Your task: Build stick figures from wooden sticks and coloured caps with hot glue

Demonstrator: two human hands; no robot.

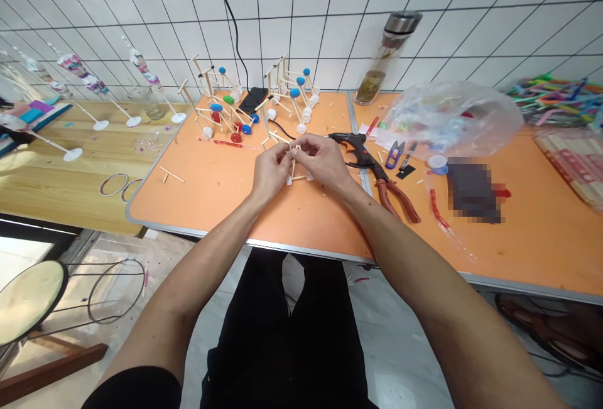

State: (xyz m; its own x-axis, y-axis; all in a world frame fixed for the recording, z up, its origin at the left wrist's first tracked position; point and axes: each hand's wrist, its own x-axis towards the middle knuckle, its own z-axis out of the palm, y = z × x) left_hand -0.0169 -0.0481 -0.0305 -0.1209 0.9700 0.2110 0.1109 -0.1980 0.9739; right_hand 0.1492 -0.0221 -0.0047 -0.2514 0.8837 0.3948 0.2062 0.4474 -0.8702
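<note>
One small stick frame [300, 178] is clamped in the grip of both left hand [270, 173] and right hand [325, 161], about midway between front and back edges of the orange worktop [211, 195]; more stick models [228, 100] stand near the back edge.

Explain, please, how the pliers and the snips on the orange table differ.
The pliers are large; the snips are much smaller. The pliers have reddish-brown handles, spread apart, while the snips have blue ones. Both lie on the table, to the right of the right hand, unheld.
</note>
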